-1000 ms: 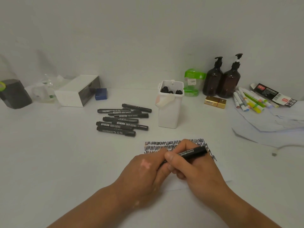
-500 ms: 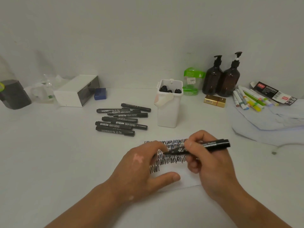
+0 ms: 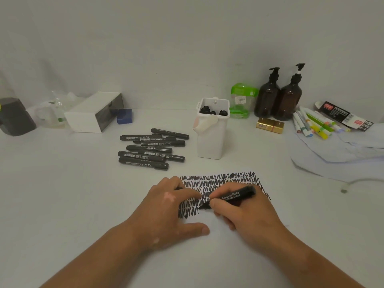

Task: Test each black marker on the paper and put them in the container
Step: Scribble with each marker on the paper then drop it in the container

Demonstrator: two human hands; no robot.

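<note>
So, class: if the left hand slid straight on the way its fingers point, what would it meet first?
Probably the marker in the right hand, near its tip; the left hand rests on the paper.

Right hand (image 3: 247,217) grips an uncapped black marker (image 3: 232,196), its fingers (image 3: 216,203) curled round the barrel low down; the tip touches the paper (image 3: 224,179) at the end of the lowest scribble row. We note several rows of black zigzag across the sheet. Left hand (image 3: 168,213) lies palm down on the sheet's left edge, thumb stretched out along the near side. Beyond the paper stands the white container (image 3: 212,138) with black marker ends showing at its mouth. A pile of capped black markers (image 3: 151,148) lies on the table (image 3: 62,194), left of the container.
</note>
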